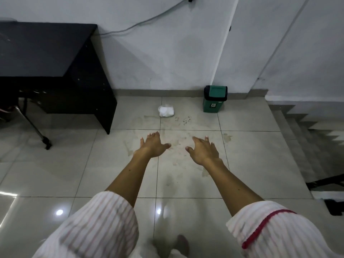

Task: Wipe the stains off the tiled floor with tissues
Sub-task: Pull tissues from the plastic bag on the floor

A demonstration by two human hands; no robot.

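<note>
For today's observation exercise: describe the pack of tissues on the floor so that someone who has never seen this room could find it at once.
Start at the white back wall and drop to the tiled floor along its base. Between the black desk on the left and the small green bin on the right lies the pack of tissues. It is the only white, soft, crinkly bundle there, at the far edge of the stains.

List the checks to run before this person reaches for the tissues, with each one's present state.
1. Left hand free: ok, fingers spread, holding nothing.
2. Right hand free: ok, open and holding nothing.
3. Pack of tissues in sight: ok, on the floor beyond both hands, near the wall.
4. Stains located: ok, smears and spots across the tiles under and ahead of the hands.
5. Green bin ready for used tissues: ok, upright by the wall; how full, cannot tell.
6. Tissue pack opened: cannot tell.
</note>
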